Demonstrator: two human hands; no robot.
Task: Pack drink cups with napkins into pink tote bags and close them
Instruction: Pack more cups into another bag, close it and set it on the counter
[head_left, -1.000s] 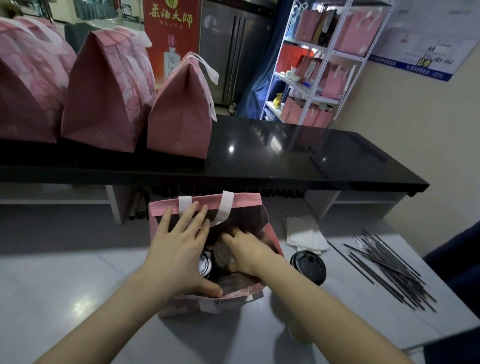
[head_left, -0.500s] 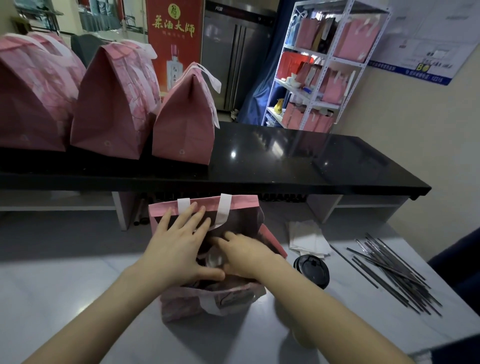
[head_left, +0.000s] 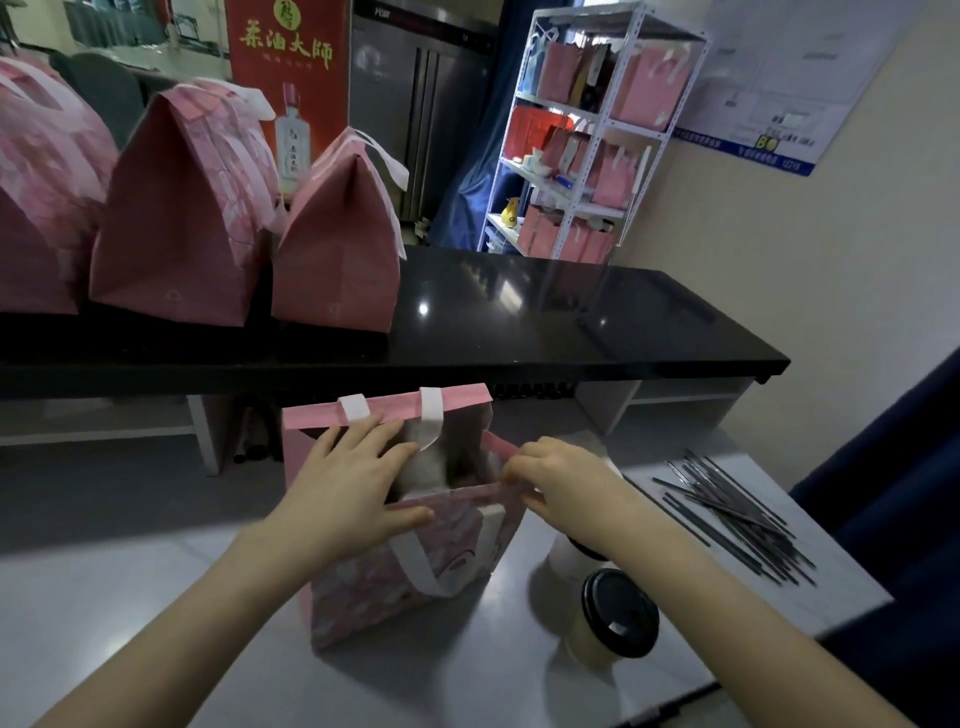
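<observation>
An open pink tote bag (head_left: 395, 566) with white handles stands on the grey table in front of me. My left hand (head_left: 353, 483) lies over its left opening, fingers straight, thumb pressing the near rim. My right hand (head_left: 558, 475) pinches the bag's right edge at the top. Something pale shows inside the bag, blurred. A paper cup with a black lid (head_left: 615, 621) stands to the right of the bag, near my right forearm. A second white cup (head_left: 566, 564) is partly hidden behind that arm.
Three closed pink tote bags (head_left: 337, 244) stand on the black counter (head_left: 571, 322) behind. Several dark straws (head_left: 737, 509) lie on the table at right. A white shelf (head_left: 587, 135) with more pink bags stands at the back.
My right hand came out of the bag and now pinches its right edge. The bag's near side stands higher. The view dropped, showing the lidded cup closer.
</observation>
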